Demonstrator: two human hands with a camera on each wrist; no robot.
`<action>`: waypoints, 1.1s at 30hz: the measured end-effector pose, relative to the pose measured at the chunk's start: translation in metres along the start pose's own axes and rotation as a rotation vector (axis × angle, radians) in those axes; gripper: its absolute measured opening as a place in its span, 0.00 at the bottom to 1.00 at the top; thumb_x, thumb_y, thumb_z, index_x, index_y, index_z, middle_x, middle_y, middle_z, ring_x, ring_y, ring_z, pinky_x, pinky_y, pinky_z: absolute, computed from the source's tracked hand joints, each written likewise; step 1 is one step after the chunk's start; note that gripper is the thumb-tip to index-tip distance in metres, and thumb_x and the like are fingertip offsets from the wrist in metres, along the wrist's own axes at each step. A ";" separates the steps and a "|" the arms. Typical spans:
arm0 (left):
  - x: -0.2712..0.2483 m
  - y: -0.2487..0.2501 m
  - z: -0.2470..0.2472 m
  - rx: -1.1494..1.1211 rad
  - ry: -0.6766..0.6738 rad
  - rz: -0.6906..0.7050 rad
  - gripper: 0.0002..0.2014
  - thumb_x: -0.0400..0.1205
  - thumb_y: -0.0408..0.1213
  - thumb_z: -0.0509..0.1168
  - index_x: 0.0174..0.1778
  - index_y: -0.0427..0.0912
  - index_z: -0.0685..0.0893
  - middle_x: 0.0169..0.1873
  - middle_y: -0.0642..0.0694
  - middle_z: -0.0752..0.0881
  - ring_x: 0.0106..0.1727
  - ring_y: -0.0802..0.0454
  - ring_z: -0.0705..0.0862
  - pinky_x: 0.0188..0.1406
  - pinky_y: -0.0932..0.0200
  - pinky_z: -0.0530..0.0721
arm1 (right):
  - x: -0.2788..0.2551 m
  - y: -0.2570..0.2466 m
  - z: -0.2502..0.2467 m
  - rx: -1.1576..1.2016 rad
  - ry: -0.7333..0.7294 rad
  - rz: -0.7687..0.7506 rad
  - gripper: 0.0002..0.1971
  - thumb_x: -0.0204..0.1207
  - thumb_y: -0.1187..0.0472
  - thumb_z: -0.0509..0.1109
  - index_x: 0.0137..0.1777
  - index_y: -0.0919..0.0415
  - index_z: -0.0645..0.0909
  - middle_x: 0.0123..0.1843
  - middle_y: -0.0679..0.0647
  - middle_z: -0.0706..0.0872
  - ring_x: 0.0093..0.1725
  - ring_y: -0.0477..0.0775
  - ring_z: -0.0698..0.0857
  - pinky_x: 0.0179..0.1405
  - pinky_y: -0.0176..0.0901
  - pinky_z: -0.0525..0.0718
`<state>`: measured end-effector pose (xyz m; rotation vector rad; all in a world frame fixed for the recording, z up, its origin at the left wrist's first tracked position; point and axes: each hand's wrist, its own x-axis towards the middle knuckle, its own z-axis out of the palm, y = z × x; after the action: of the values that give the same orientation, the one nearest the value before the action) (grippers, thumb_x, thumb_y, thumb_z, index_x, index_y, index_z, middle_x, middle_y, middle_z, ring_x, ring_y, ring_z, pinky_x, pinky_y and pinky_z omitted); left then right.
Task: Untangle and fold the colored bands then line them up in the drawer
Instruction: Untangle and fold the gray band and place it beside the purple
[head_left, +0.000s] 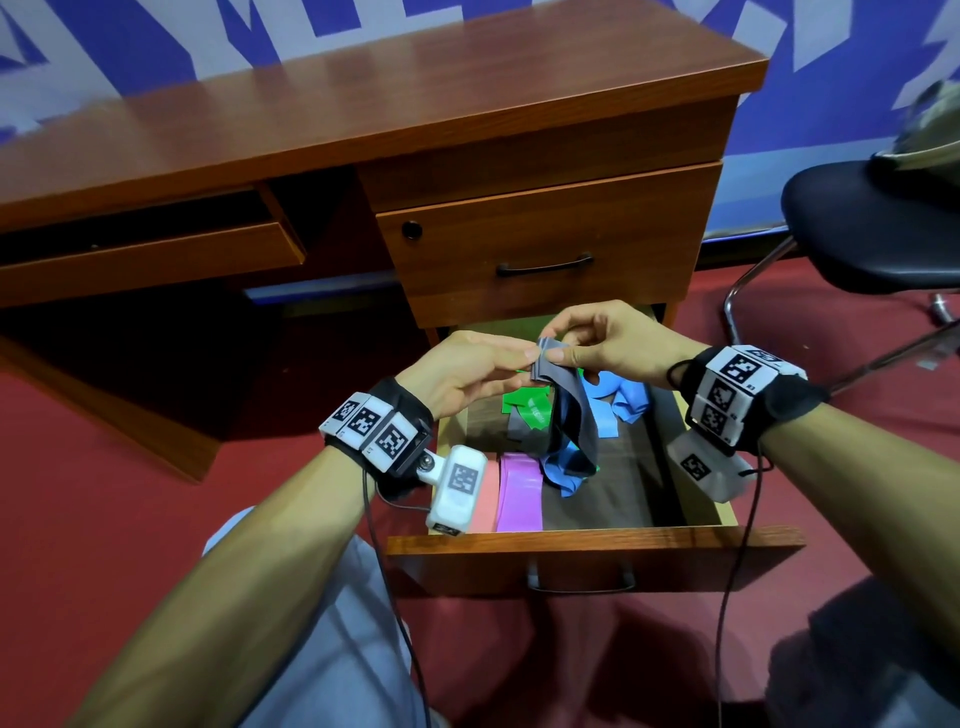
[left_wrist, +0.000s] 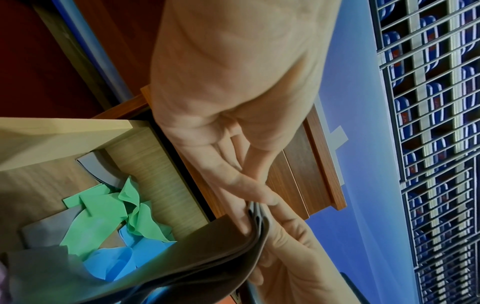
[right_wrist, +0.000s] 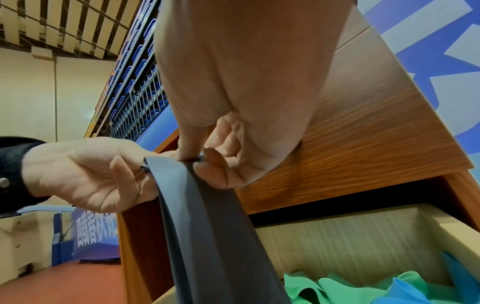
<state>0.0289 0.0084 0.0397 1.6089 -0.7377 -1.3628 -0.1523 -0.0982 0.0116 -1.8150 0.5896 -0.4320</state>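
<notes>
A wooden desk (head_left: 363, 104) fills the far side, with one closed drawer (head_left: 545, 244) above the open drawer (head_left: 592, 540) that juts toward the person. To the right stands one black chair (head_left: 872, 228) on a metal leg. Inside the open drawer lie loose bands: a green band (head_left: 524, 408) and a blue band (head_left: 618, 402) crumpled together toward the back, and a purple band (head_left: 519, 491) lying flat near the front beside a pink band (head_left: 484, 504), which the left wrist camera partly hides. A second grey piece seems to lie under the green one, though the tangle makes it hard to tell.

Above the drawer hangs the grey band (head_left: 569, 410), its lower loop drooping into the blue one. The left hand (head_left: 467, 371) pinches its folded top edge between thumb and forefinger, the other fingers curled. The right hand (head_left: 608, 343) pinches the same edge from the other side, thumb pressed to fingertips.
</notes>
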 end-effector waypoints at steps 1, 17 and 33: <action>0.000 0.000 -0.001 -0.005 0.000 -0.001 0.10 0.82 0.28 0.73 0.59 0.33 0.90 0.47 0.37 0.93 0.44 0.50 0.91 0.31 0.71 0.85 | 0.000 -0.001 0.001 0.007 0.002 -0.011 0.09 0.79 0.62 0.76 0.57 0.61 0.86 0.38 0.55 0.89 0.36 0.49 0.85 0.34 0.44 0.83; 0.000 0.004 0.000 -0.006 -0.001 0.020 0.08 0.83 0.25 0.70 0.57 0.32 0.90 0.48 0.35 0.93 0.42 0.51 0.92 0.34 0.69 0.88 | 0.003 -0.009 0.000 0.193 0.013 -0.019 0.18 0.77 0.68 0.75 0.66 0.66 0.80 0.42 0.65 0.87 0.39 0.58 0.88 0.42 0.47 0.91; 0.001 0.004 -0.001 0.022 -0.006 0.023 0.12 0.82 0.28 0.73 0.62 0.31 0.90 0.45 0.39 0.93 0.35 0.57 0.91 0.30 0.71 0.84 | -0.002 -0.012 -0.004 0.219 -0.067 0.042 0.19 0.75 0.65 0.76 0.65 0.68 0.83 0.39 0.61 0.87 0.36 0.52 0.88 0.38 0.40 0.88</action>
<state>0.0303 0.0058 0.0425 1.6098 -0.7749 -1.3473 -0.1537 -0.0972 0.0241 -1.5995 0.5129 -0.3904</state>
